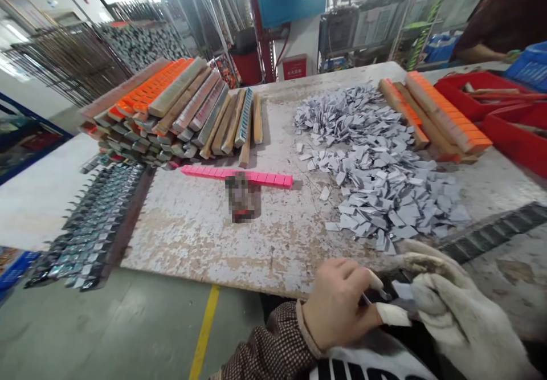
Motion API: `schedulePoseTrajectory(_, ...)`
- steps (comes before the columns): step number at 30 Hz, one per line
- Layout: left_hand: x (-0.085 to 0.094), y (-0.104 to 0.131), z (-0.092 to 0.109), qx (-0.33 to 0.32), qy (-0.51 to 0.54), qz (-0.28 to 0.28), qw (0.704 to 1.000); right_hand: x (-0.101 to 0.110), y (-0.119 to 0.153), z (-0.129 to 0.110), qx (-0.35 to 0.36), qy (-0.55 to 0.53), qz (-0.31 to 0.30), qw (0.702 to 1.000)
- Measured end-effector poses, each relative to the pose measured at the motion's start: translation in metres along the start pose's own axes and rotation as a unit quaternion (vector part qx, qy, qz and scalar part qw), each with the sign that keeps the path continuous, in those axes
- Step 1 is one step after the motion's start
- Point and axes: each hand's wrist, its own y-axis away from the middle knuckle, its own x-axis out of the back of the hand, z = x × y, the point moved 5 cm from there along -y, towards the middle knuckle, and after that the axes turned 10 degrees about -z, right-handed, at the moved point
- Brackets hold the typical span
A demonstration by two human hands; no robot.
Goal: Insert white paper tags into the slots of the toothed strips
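Note:
My left hand (342,303), bare with white tape on its thumb and a fingertip, is closed in a pinch at the table's front edge. Something thin and greyish shows between its finger and thumb, too hidden to name. Close beside it, my right hand (464,317) in a white work glove has its fingers closed on a small grey flat piece (404,290). Just beyond both hands lies a large heap of similar grey flat pieces (376,163). Under my wrists is a white printed cloth or bag (371,363).
A pink segmented strip (239,176) lies mid-table by a pixelated object (240,197). Wooden bars (183,101) are stacked back left, near rows of dark glossy pieces (98,226). Orange-topped bars (448,112) and red bins (517,123) stand right. Another person's arm (478,54) shows beyond.

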Motion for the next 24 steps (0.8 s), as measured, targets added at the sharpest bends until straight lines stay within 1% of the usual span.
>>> schedulePoseTrajectory(2,0.006,0.007,-0.006,0.012,0.018,0.004,1.0,0.008,-0.002,0.005,0.024,0.104,0.007,0.994)
schedulePoseTrajectory(3,0.007,0.01,-0.009,0.019,0.025,-0.007,0.999,0.01,-0.003,0.007,0.032,0.146,0.008,0.989)
schedulePoseTrajectory(5,0.004,0.016,-0.014,0.037,0.025,-0.048,0.998,0.011,-0.003,0.009,0.043,0.193,0.003,0.98)
schedulePoseTrajectory(7,-0.003,0.021,-0.018,0.056,0.018,-0.088,0.994,0.007,-0.002,0.009,0.049,0.221,-0.01,0.974)
schedulePoseTrajectory(9,-0.01,0.025,-0.02,0.07,0.022,-0.109,0.991,0.0,-0.003,0.005,0.053,0.237,-0.026,0.97)
schedulePoseTrajectory(12,-0.016,0.025,-0.02,0.083,0.04,-0.111,0.99,-0.008,-0.005,-0.003,0.072,0.257,-0.035,0.963)
schedulePoseTrajectory(14,-0.018,0.025,-0.021,0.091,0.045,-0.113,0.988,-0.011,-0.007,-0.007,0.079,0.27,-0.041,0.959)
schedulePoseTrajectory(19,-0.017,0.023,-0.023,0.103,0.057,-0.108,0.987,-0.017,-0.011,-0.012,0.068,0.272,-0.079,0.957)
schedulePoseTrajectory(22,-0.018,0.023,-0.024,0.096,0.06,-0.099,0.989,-0.017,-0.011,-0.011,0.059,0.265,-0.087,0.958)
schedulePoseTrajectory(24,-0.02,0.024,-0.024,0.091,0.058,-0.098,0.989,-0.016,-0.013,-0.009,0.058,0.261,-0.103,0.958)
